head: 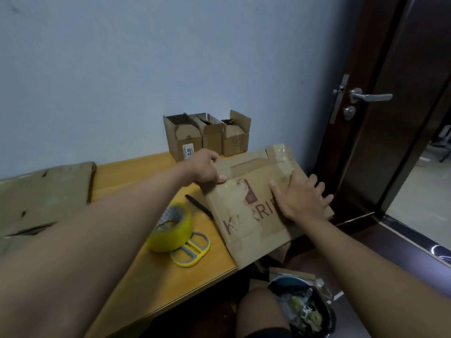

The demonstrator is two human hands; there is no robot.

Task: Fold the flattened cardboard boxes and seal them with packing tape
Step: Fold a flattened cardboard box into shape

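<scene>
Flattened cardboard box (253,203) at centre right of frame, overhanging table (127,176) edge, long axis slanting upper right to lower left. Left hand (207,169) pinching taped upper edge; right hand (300,198) flat, fingers spread, pressing panel. Tape roll (170,228) lower left of box (left hand nearer). Scissors (192,252) touching roll.

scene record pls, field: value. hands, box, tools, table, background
left hand: grips the far left edge of the box, thumb on top
right hand: flat on the box, fingers spread
box: flattened, old tape on it, overhangs the table's right edge
tape roll: yellow, on the table, resting on the scissors
table: orange-wood top
flat cardboard: stacked at left
open boxes: three, against the wall
</scene>
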